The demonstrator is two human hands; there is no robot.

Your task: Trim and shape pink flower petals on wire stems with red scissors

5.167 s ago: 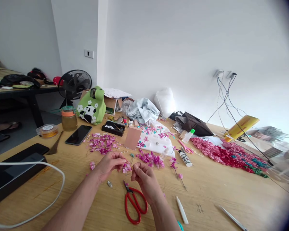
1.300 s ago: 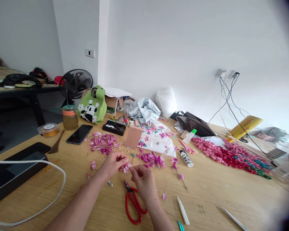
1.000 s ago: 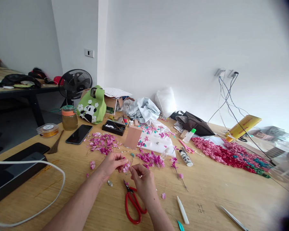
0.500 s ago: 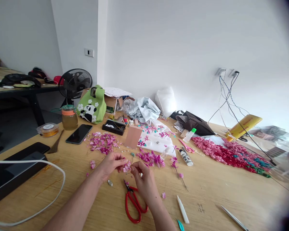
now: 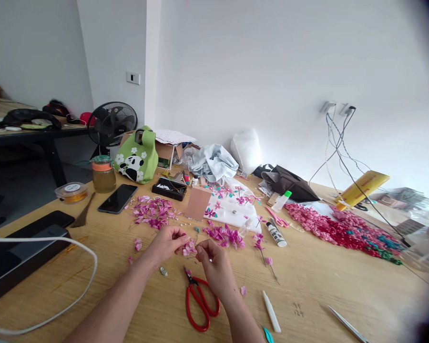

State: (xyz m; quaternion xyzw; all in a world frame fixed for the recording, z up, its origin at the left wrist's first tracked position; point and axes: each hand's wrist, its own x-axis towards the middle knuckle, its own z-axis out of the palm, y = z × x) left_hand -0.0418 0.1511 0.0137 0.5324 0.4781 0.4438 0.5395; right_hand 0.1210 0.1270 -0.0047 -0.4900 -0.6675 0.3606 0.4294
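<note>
Between my two hands is a small pink artificial flower (image 5: 189, 247). My left hand (image 5: 168, 244) pinches it from the left, fingers closed on its petals. On the flower's right side, my right hand (image 5: 213, 263) has thumb and forefinger pressed together; what lies between those fingertips is too small to make out. Red-handled pliers (image 5: 203, 305) lie on the table below my right hand. Just beyond my hands are a pile of magenta petals (image 5: 153, 212) and a second heap of magenta flowers (image 5: 225, 235).
A white glue tube (image 5: 271, 312) and tweezers (image 5: 347, 324) lie at the front right. Past the hands stands a pinkish card (image 5: 198, 203). Pink-red flower strands (image 5: 339, 228) spread to the right. A phone (image 5: 117, 198) and a white cable (image 5: 93, 267) are on the left.
My right hand has shifted slightly right, away from the flower, and the flower has turned a little in my left fingers. Nothing else on the table has visibly moved.
</note>
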